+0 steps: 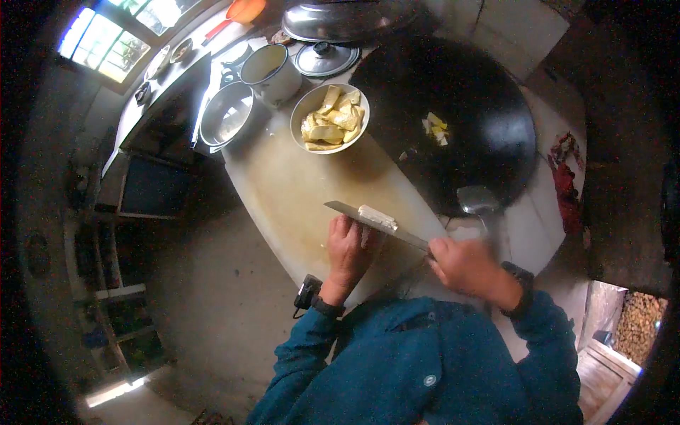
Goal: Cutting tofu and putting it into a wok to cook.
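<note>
My right hand (470, 268) grips the handle of a kitchen knife (348, 209), whose blade points left across a pale cutting board (281, 175). Thin-cut strips of a white food (378, 217), perhaps tofu, lie against the far side of the blade. On the near side, my left hand (348, 249) has its fingers bent up close to the blade. Whatever may lie under those fingers is hidden. At the board's far end stands a white bowl (330, 151) of yellowish fried slices (334, 119), perhaps tofu.
Right of the board, a large dark wok (478, 106) holds a few white and yellow pieces (438, 127) and a metal spatula (478, 201). Beyond the board are a metal basin (227, 114), an enamel pot (273, 74) and a pot lid (326, 58). A red cloth (566, 186) lies far right.
</note>
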Motion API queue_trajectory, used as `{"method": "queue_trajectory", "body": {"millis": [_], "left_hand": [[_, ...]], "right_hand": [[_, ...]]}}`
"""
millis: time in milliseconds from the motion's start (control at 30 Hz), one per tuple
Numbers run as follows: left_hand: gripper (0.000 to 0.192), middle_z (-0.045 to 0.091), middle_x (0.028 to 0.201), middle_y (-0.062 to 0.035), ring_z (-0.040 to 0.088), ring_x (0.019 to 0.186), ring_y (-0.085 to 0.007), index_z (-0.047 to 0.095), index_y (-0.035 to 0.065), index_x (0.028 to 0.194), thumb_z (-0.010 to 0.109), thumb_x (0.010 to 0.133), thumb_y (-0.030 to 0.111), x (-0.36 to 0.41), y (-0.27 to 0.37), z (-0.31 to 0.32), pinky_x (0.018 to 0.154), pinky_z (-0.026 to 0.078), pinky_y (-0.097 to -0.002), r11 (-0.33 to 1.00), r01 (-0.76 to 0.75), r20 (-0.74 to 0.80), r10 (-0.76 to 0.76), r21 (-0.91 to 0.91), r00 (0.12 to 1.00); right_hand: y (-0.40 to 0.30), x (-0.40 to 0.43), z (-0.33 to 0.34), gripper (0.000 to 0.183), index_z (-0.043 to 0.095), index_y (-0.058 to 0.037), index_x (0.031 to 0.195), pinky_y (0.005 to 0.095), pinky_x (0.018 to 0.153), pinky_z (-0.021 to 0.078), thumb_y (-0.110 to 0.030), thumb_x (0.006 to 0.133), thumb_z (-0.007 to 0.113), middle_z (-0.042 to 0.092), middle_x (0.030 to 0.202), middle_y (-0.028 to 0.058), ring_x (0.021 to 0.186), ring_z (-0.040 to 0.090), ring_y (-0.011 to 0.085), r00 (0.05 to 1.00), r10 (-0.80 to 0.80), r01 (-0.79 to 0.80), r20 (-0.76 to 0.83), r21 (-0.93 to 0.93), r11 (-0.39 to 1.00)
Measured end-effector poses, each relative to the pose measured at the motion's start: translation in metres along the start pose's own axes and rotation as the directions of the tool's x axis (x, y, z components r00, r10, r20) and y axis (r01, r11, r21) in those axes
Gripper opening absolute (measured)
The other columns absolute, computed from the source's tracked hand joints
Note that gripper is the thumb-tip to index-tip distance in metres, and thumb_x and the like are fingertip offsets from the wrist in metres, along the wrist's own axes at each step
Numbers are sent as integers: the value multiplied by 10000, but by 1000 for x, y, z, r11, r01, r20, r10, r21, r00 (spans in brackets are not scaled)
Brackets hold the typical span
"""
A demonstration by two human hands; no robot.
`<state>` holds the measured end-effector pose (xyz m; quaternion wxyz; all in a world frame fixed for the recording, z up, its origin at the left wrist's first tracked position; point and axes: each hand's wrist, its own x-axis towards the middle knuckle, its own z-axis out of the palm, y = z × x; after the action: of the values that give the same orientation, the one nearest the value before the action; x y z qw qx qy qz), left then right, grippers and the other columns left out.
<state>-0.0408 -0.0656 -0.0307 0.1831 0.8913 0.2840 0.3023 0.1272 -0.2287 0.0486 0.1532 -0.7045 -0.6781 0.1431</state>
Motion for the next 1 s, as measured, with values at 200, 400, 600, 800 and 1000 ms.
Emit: {"method": "queue_trajectory", "body": {"millis": [200, 400, 600, 800, 1000], "left_hand": [[198, 563, 921, -132, 514, 874, -329, 604, 50, 896, 687, 720, 93, 4, 2, -2, 750, 434, -414, 999, -48, 2, 48, -20, 999], [183, 585, 972, -144, 549, 901, -325, 617, 36, 928, 651, 751, 63, -3, -2, -12, 773, 457, -390, 979, 72, 13, -71, -192, 997], [328, 592, 1175, -135, 586, 1049, -241, 585, -6, 1112, 469, 974, 268, 10, 17, -29, 893, 454, -333, 464, 522, 321, -445, -716, 836], [632, 474, 1345, -161, 464, 1225, -310, 439, 32, 1320, 324, 951, 532, 23, 36, -24, 1013, 361, -447, -312, 603, 676, -250, -734, 693], [720, 490, 1342, -129, 458, 1232, -294, 438, 62, 1340, 324, 912, 629, 38, 115, -20, 1055, 323, -451, -684, 628, 799, 108, -372, 591]], "right_hand": [[11, 3, 23, 198, 482, -46, 847, 414, 461, 500, -200, 811, 602, 578, 646, 117, 553, 619, 308, 1000, 26, -25, 15, -76, 997], [23, -4, 26, 150, 493, -47, 830, 378, 418, 489, -151, 771, 584, 548, 651, 97, 517, 603, 278, 994, -65, 33, -90, -321, 946], [23, -25, -19, 214, 519, -33, 914, 361, 487, 505, -136, 752, 614, 534, 664, 98, 533, 591, 280, 972, -60, 18, -226, -183, 983], [24, -64, -39, 278, 540, -41, 1008, 372, 547, 491, -192, 808, 661, 599, 758, 148, 616, 613, 302, 974, 39, 27, -222, 287, 957], [32, -97, -45, 270, 571, -32, 1020, 293, 499, 453, -251, 873, 630, 577, 698, 63, 545, 558, 172, 975, 205, -194, 87, 784, 590]]}}
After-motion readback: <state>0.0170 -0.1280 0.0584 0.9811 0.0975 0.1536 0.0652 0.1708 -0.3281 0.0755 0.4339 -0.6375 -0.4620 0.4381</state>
